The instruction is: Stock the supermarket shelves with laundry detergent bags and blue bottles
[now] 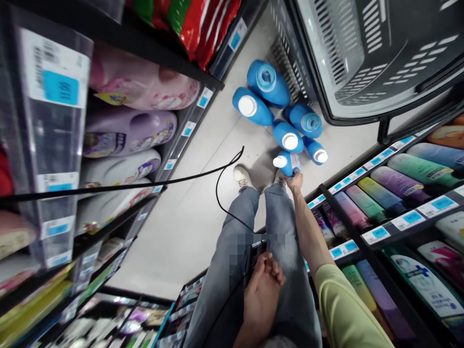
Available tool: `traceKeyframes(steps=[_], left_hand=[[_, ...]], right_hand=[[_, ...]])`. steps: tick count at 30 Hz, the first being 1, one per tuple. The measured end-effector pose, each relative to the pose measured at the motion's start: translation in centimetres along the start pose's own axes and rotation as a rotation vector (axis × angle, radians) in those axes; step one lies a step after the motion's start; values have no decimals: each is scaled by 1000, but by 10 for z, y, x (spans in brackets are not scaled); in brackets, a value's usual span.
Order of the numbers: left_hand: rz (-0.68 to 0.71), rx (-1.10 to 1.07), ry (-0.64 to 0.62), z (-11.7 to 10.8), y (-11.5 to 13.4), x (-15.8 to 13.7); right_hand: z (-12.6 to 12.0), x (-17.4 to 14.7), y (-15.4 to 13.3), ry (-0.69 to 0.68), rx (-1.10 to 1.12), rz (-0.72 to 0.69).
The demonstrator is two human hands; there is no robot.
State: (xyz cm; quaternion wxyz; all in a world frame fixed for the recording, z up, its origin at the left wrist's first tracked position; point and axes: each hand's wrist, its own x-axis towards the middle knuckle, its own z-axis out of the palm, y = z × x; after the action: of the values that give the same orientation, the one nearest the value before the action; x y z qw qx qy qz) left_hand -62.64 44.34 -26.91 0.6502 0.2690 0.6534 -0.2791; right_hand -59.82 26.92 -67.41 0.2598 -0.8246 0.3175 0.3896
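My right hand [295,181] reaches down to the floor, its fingers closed on the side of a small blue bottle [286,167] with a white cap, beside my right shoe. Part of the grip is hidden behind the bottle. More blue bottles stand close by: a large bottle with a translucent blue cap [275,94], a white-capped one [261,112] and several others towards the basket. My left hand [264,292] rests in front of my thighs with its fingers curled loosely in, nothing visible inside them. Just beyond it is a black phone-like device [258,247] with a cable.
A grey shopping basket [362,108] stands at the upper right. Shelves with bottles of pink and purple liquid [130,130] line the left, and shelves of coloured bottles [402,183] the right. A black cable [188,177] crosses the view above the pale floor [174,232].
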Motion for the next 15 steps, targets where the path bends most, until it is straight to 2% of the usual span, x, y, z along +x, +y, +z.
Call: traceKeyframes(steps=[5, 8, 11, 15], left_hand=[[82, 80, -125, -29, -16, 10], [165, 80, -162, -37, -28, 13], [205, 13, -102, -40, -36, 9], [196, -51, -71, -38, -35, -17]], right_hand=[[-36, 7, -15, -72, -38, -123], [-65, -9, -24, -128, -71, -153], [-93, -53, -34, -161, -124, -166], [-143, -134, -54, -216, -199, -184]])
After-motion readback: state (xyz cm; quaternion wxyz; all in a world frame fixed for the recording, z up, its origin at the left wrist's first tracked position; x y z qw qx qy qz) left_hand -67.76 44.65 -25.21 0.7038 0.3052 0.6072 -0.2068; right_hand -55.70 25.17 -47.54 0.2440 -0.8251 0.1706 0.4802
